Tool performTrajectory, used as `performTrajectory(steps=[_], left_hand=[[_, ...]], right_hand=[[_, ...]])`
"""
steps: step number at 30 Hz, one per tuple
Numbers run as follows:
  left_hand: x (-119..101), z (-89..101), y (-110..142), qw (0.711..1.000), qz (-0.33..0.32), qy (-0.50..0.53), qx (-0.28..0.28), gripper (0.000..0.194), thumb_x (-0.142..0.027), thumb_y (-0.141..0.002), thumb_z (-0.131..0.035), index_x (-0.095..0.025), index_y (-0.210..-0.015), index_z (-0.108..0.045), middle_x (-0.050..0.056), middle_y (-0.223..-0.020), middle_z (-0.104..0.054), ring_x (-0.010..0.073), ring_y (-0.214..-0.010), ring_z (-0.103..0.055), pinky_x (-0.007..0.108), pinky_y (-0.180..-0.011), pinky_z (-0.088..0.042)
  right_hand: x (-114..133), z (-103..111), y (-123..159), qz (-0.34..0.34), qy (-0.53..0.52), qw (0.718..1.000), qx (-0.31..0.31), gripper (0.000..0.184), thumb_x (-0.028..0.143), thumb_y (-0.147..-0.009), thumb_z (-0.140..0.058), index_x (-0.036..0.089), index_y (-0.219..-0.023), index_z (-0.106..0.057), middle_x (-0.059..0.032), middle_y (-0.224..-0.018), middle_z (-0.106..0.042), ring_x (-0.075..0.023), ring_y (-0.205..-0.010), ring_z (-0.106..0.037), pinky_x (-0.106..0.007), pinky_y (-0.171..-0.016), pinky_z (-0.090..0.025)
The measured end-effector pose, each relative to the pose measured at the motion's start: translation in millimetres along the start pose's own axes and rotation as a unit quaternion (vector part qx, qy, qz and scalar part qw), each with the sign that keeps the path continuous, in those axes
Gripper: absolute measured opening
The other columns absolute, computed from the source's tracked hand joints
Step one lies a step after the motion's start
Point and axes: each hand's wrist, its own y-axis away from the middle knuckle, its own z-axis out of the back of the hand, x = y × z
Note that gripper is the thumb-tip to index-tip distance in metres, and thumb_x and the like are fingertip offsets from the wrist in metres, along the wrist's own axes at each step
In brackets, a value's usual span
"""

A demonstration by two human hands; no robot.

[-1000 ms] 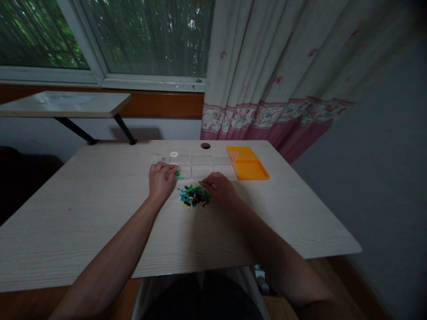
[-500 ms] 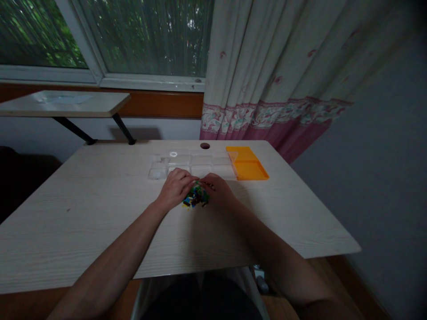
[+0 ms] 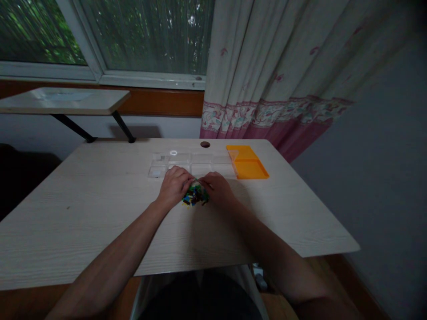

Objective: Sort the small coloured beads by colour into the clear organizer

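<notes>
**As 2 hands meet, small pieces lie beneath them**

The left hand [image 3: 175, 182] and right hand [image 3: 218, 186] bring curled fingers together at the far edge of a pile of small coloured pieces [image 3: 194, 198] on the worktop [image 3: 100, 191]. Whether either grips a piece, I cannot tell; the fingers hide it. The step in hand looks like fingertip work on single pieces, and the next move probably calls for a light, precise pinch.

Just beyond lies a clear compartment tray [image 3: 201, 169], its front partly covered by the hands. Its right end appears to lap the orange tray [image 3: 251, 169]. The raised shelf [image 3: 100, 98] stands well apart, leftward.
</notes>
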Motion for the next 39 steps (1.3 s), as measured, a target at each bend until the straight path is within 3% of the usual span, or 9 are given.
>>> performTrajectory(steps=[4,12,19,25,39], left_hand=[[10,1.9,-1,0.997,0.050,-0.003,-0.052,0.022,-0.034,-0.096,-0.053,-0.020,-0.091,-0.068,0.006,-0.089,-0.065,0.0237,-0.092,-0.054,0.041,-0.086,-0.044],[30,3.7,0,0.985,0.121,0.001,-0.120,0.022,-0.034,-0.095,-0.052,-0.020,-0.086,-0.066,0.006,-0.087,-0.065,0.0249,-0.090,-0.054,0.041,-0.087,-0.043],[34,3.3,0,0.983,0.140,0.009,-0.117,0.024,-0.036,-0.095,-0.051,-0.020,-0.085,-0.066,0.006,-0.086,-0.065,0.0254,-0.090,-0.055,0.041,-0.087,-0.043],[35,1.1,1,0.984,0.133,0.019,-0.115,0.023,-0.035,-0.094,-0.052,-0.020,-0.085,-0.066,0.006,-0.086,-0.066,0.0251,-0.090,-0.055,0.040,-0.086,-0.043],[31,2.5,1,0.984,0.139,0.018,-0.106,0.021,-0.033,-0.094,-0.052,-0.020,-0.086,-0.066,0.005,-0.088,-0.066,0.0243,-0.092,-0.055,0.040,-0.089,-0.044]], right_hand=[[-3,10,0,-0.010,0.040,0.999,0.030,0.015,0.019,-0.089,-0.061,0.019,-0.089,-0.076,-0.0061,-0.085,-0.071,-0.0182,-0.084,-0.058,-0.029,-0.080,-0.039],[-9,28,1,0.032,0.070,0.991,0.112,0.013,0.022,-0.086,-0.065,0.020,-0.090,-0.077,-0.0060,-0.087,-0.072,-0.0192,-0.088,-0.059,-0.029,-0.080,-0.040],[-20,37,7,-0.021,-0.002,0.984,0.179,0.019,0.021,-0.081,-0.067,0.021,-0.098,-0.076,-0.0025,-0.083,-0.070,-0.0146,-0.075,-0.060,-0.024,-0.069,-0.041],[-18,33,7,0.013,0.012,0.977,0.213,0.022,0.018,-0.082,-0.065,0.019,-0.101,-0.076,-0.0066,-0.095,-0.071,-0.0190,-0.090,-0.062,-0.027,-0.081,-0.043],[-7,32,5,0.059,0.013,0.975,0.216,0.020,0.013,-0.085,-0.061,0.018,-0.099,-0.075,-0.0062,-0.093,-0.069,-0.0181,-0.090,-0.061,-0.025,-0.082,-0.041]])
